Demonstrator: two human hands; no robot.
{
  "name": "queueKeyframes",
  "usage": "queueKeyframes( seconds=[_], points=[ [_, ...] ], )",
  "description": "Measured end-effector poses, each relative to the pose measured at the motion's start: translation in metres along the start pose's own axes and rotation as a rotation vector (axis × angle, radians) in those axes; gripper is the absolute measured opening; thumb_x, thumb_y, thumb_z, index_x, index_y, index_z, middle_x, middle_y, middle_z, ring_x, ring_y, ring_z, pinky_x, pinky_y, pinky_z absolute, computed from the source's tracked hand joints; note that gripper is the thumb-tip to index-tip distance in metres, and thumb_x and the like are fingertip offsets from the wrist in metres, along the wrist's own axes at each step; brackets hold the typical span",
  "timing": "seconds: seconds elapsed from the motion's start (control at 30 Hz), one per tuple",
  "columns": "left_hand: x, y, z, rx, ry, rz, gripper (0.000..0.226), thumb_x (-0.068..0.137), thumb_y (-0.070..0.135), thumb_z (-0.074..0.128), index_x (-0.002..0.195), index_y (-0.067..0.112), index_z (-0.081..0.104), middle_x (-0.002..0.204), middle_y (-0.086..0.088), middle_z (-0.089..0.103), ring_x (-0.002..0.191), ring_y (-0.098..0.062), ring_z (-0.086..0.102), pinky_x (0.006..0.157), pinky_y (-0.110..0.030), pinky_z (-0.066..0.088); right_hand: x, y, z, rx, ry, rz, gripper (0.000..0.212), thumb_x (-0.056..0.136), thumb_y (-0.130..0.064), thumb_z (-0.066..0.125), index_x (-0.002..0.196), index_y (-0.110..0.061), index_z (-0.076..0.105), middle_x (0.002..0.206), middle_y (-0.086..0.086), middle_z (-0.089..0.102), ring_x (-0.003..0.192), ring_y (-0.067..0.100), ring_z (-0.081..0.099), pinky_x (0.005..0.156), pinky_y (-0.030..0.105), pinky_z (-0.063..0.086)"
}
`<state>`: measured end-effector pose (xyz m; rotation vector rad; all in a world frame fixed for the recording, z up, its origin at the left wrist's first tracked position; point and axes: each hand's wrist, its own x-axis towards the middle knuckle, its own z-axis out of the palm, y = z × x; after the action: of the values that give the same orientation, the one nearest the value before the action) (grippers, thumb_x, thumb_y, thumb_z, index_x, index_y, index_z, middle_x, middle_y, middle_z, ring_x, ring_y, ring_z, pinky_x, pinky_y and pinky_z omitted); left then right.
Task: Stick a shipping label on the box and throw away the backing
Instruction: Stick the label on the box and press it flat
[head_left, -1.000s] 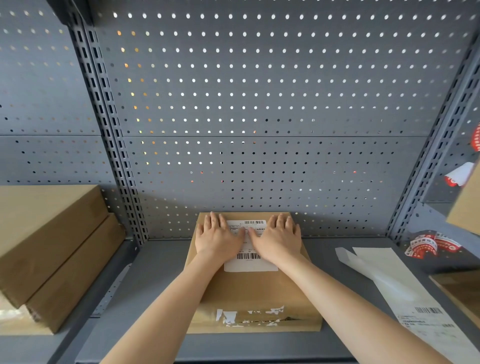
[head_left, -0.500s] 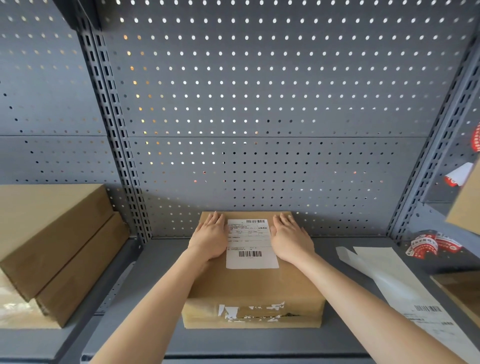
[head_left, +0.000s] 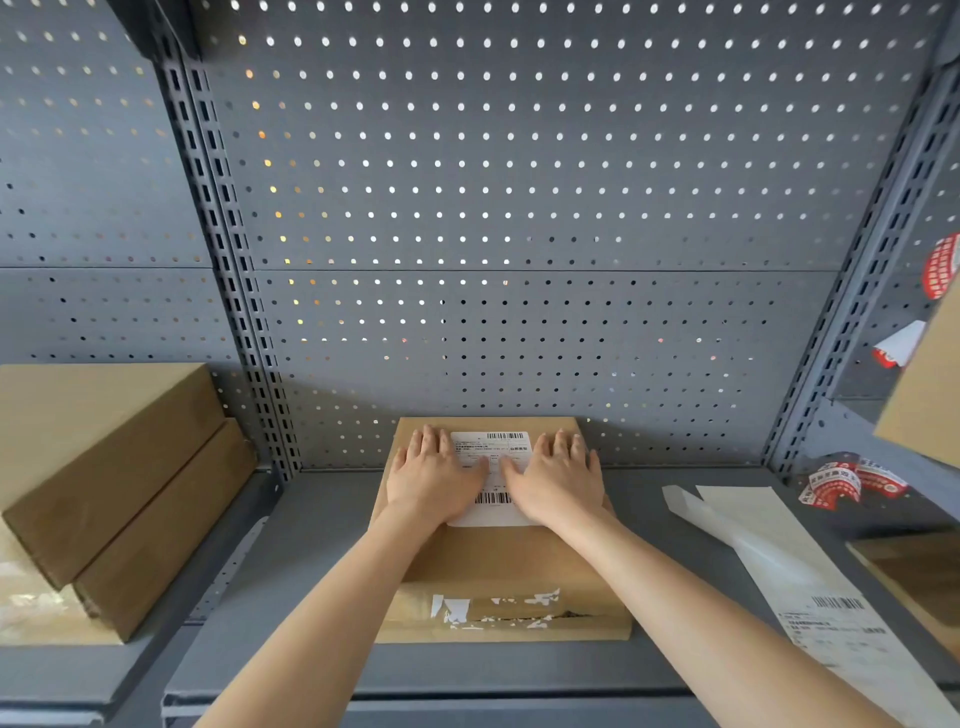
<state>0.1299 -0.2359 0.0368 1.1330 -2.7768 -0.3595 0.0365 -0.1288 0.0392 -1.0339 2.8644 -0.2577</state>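
Backdrop: a grey perforated metal back panel (head_left: 519, 208) is rising behind a grey metal shelf (head_left: 322, 519), with slotted uprights on either side.
Box: a flat brown cardboard box (head_left: 498, 566) is sitting in the middle of the shelf, its far edge against the panel and torn white tape remnants showing on its near face.
Label: a white rectangular shipping label (head_left: 493, 467) with two barcodes is lying flat on the far half of the box top.
Left hand: the left hand (head_left: 431, 475) is lying palm down with fingers straight and close together, covering the label's left edge, gripping nothing.
Right hand: the right hand (head_left: 558, 478) is lying flat in the same way on the label's right edge, fingers extended, thumb tips of both hands nearly meeting over the label's centre.
Backing: a long white strip of backing paper (head_left: 753, 551) is lying on the shelf to the right of the box, apart from it, with another printed label at its near end.
Left side: two stacked brown cardboard cartons (head_left: 104, 483) are resting on the neighbouring shelf.
Right side: red-and-white printed tape pieces (head_left: 852, 483) are lying crumpled by the right upright.
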Motion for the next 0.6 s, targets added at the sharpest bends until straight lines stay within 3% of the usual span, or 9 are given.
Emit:
queueKeyframes(
  seconds=[0.33, 0.6],
  points=[
    [-0.008, 0.002, 0.002, 0.030, -0.012, 0.002, 0.080, 0.093, 0.060, 0.021, 0.150, 0.008, 0.003, 0.160, -0.011, 0.000, 0.148, -0.023, -0.003, 0.120, -0.038, 0.001, -0.005, 0.001, 0.003, -0.004, 0.042, -0.019, 0.086, 0.091, -0.065, 0.017, 0.150, -0.003, 0.010, 0.159, 0.018, 0.008, 0.147, 0.031, 0.004, 0.119, 0.046, 0.005],
    [-0.003, -0.013, 0.001, 0.020, -0.027, 0.071, 0.064, 0.098, 0.048, 0.019, 0.151, 0.013, 0.008, 0.161, -0.006, 0.003, 0.148, -0.019, 0.000, 0.120, -0.039, 0.003, -0.004, 0.014, 0.001, 0.003, 0.013, -0.084, 0.066, 0.098, -0.049, 0.016, 0.151, -0.010, 0.010, 0.161, 0.010, 0.004, 0.148, 0.023, 0.000, 0.120, 0.047, 0.003]
  ],
)
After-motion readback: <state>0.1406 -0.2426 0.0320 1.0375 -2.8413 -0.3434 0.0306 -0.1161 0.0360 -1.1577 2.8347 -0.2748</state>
